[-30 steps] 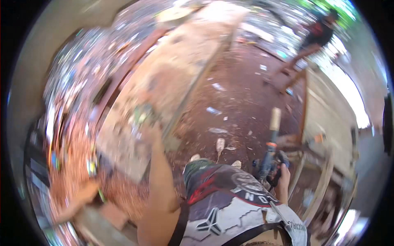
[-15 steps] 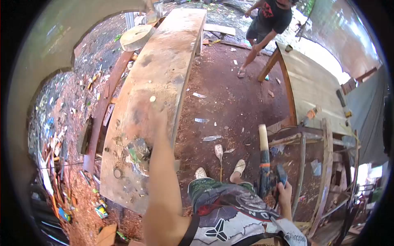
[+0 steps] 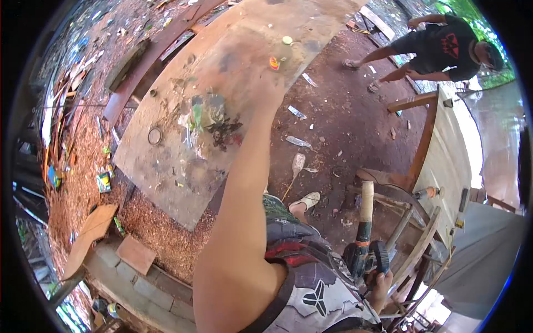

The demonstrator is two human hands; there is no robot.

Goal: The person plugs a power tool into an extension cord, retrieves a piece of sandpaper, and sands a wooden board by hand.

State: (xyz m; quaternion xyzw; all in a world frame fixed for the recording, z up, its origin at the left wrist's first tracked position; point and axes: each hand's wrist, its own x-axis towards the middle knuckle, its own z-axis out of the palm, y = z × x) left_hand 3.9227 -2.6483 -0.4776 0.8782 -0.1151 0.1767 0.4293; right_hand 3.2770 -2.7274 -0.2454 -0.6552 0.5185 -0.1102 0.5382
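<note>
My left hand [image 3: 269,91] is stretched out over the long wooden table [image 3: 166,188], smeared by motion. Its fingers appear closed round a clear bottle with a pale green cap [image 3: 286,40] and a red-yellow label [image 3: 274,62]. Below my left forearm, crumpled clear and dark plastic [image 3: 211,111] lies among dirt. A small metal ring [image 3: 155,135] rests near the table's end. By my right hip, my right hand [image 3: 380,286] is closed on a black power tool [image 3: 358,258] with an orange band and a pale cylindrical end [image 3: 367,200]. Its exact kind is unclear.
A person [image 3: 444,47] in dark clothes stands beyond a second wooden table [image 3: 444,161] at right. Flattened plastic bottles [image 3: 298,142] and a pale paddle-shaped thing [image 3: 298,164] lie on the dirt floor. Wooden bars [image 3: 416,244] stand close by my right hand. Low blocks [image 3: 136,283] line the lower left.
The view has turned, so the table appears tilted. My left hand and the capped bottle have shifted rightward over the table. The other person has turned and changed stance. My right hand keeps the power tool.
</note>
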